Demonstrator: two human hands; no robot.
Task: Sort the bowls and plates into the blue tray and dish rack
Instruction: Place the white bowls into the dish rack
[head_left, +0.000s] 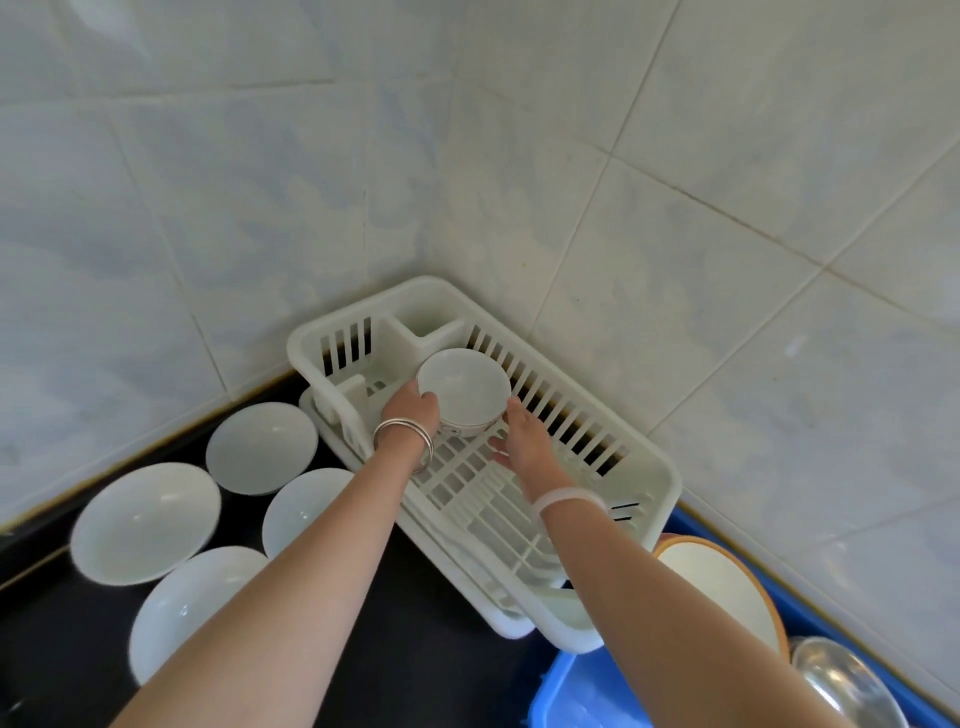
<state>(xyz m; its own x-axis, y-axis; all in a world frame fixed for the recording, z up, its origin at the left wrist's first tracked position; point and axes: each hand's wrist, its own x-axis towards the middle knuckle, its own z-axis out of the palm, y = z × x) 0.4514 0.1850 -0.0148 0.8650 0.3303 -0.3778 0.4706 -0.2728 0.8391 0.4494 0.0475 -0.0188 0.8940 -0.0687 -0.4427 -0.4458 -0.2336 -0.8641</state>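
left hand (410, 408) fingers curled on the near-left rim of a small white bowl (464, 391), gripping it. right hand (524, 441) spread open, fingertips touching the bowl's right side. bowl sits between the two hands, tilted, low inside the white dish rack (644, 467), toward its far end. four white plates (262, 448) lie on the black counter (405, 649) left of the rack. blue tray (587, 696) at lower right holds an orange-rimmed plate (722, 587) and a metal bowl (847, 680).
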